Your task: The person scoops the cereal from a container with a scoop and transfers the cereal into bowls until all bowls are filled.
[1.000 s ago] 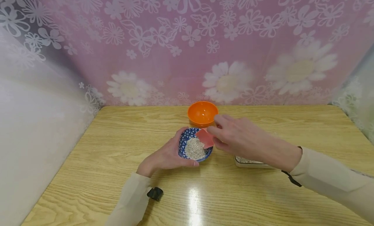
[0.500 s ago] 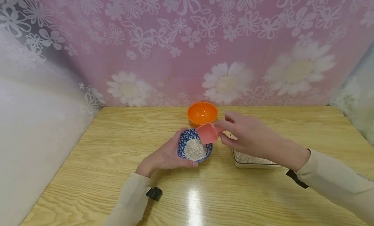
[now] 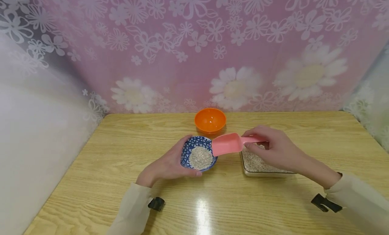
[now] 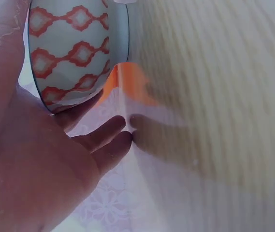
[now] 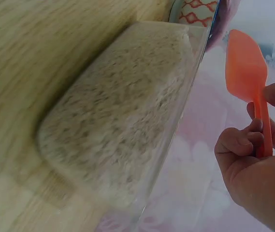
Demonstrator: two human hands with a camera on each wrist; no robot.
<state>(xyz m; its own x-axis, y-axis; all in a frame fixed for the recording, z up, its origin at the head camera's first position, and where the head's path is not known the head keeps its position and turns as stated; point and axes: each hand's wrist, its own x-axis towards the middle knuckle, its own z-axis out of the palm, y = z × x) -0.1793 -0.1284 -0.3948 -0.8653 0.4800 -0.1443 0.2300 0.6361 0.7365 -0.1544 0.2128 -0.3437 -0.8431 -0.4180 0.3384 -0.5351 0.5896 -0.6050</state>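
Note:
My left hand (image 3: 168,165) holds a small bowl (image 3: 196,141) between thumb and fingers. The bowl is blue and white inside, and the left wrist view shows a red pattern on its white outside (image 4: 81,53). A mound of pale, flaky grain (image 3: 200,158) lies in it; whether its foot touches the table cannot be told. A pink scoop (image 3: 226,144) is pinched by its handle in my right hand (image 3: 281,149). Its pan looks bare inside, and its lip is at the bowl's right rim. Under the right hand stands a rectangular container (image 3: 267,174) of similar grain.
An orange bowl (image 3: 210,119) stands behind the patterned bowl, near the back edge of the wooden table (image 3: 121,144). A flowered pink curtain (image 3: 170,59) hangs behind the table. To the left is a white wall or sheet (image 3: 39,127).
My right hand has moved right and turned the scoop from tipped over the bowl to nearly level, uncovering more of the container. The left hand and bowl have shifted slightly left.

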